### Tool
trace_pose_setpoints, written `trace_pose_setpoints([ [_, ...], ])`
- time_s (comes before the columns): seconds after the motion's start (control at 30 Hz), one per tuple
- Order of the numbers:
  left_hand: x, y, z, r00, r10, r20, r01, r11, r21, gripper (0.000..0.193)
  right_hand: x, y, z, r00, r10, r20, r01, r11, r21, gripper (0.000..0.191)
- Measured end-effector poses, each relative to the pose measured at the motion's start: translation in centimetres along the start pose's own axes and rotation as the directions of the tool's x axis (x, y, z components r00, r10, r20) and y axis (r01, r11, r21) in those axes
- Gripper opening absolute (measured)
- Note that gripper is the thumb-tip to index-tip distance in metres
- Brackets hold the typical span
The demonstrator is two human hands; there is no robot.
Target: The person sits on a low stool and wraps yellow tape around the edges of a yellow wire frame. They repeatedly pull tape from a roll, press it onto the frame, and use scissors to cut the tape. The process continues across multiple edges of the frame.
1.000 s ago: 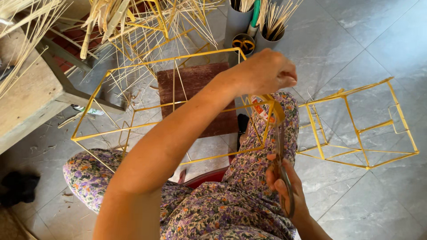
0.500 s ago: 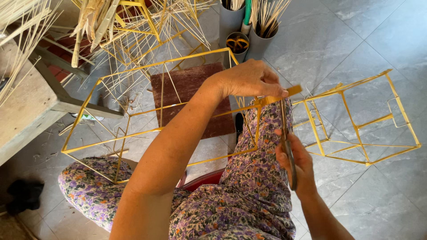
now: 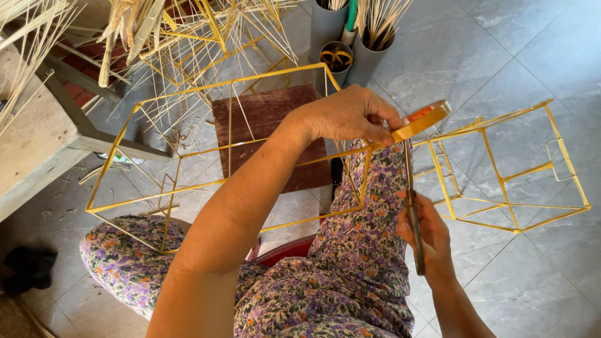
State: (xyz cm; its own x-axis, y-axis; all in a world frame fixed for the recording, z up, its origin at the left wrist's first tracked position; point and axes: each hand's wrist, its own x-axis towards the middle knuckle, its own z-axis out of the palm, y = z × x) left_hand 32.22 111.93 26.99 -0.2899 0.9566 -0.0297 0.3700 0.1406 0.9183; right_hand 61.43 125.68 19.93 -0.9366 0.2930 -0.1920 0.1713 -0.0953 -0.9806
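A yellow strip [image 3: 421, 124], flat and glossy with a patch of orange showing on its upper face, is pinched between thumb and fingers of the left hand [image 3: 350, 116] just right of centre in the view. The strip juts out toward two o'clock from the fingertips, and its near end meets the corner of a large yellow frame [image 3: 188, 156], a box-like cage of thin sticks that rests across the lap. The left hand is closed tightly on the strip, with knuckles up and the forearm running down toward seven o'clock.

Directly below, at six o'clock from the strip, a pair of scissors [image 3: 411, 200] is gripped in the right hand [image 3: 426, 241], the fingers being wrapped round the handles. The blades point up toward twelve o'clock, and their tips reach the strip just beside the left fingertips; whether the blades are parted cannot be told.

At three o'clock a second yellow frame [image 3: 507, 172] lies on the grey tiled floor [image 3: 501, 56]. A brown mat [image 3: 269, 119] is seen through the large frame at ten o'clock. Grey pots [image 3: 369, 59] holding sticks stand at twelve o'clock, and loose pale sticks [image 3: 188, 37] are heaped at eleven o'clock beside a wooden worktop [image 3: 31, 144]. Flowered trousers [image 3: 338, 288] cover the legs.
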Motion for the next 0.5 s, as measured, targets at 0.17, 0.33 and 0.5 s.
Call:
trace_pose_setpoints([
  [0.17, -0.1, 0.0, -0.1, 0.999, 0.039, -0.008, -0.039, 0.999, -0.01, 0.029, -0.8, 0.1, -0.5, 0.996, 0.007, 0.088, 0.008, 0.986, -0.165, 0.064],
  [0.33, -0.3, 0.2, 0.1, 0.999, 0.04, -0.005, -0.04, 0.998, -0.042, 0.032, 0.1, -0.2, -0.8, 0.995, 0.039, 0.096, -0.018, 0.978, -0.209, 0.068],
  [0.5, -0.5, 0.5, 0.2, 0.998, 0.064, -0.022, -0.065, 0.994, -0.088, 0.03, 1.6, -1.2, -0.4, 0.997, 0.008, 0.083, 0.017, 0.956, -0.293, 0.069],
])
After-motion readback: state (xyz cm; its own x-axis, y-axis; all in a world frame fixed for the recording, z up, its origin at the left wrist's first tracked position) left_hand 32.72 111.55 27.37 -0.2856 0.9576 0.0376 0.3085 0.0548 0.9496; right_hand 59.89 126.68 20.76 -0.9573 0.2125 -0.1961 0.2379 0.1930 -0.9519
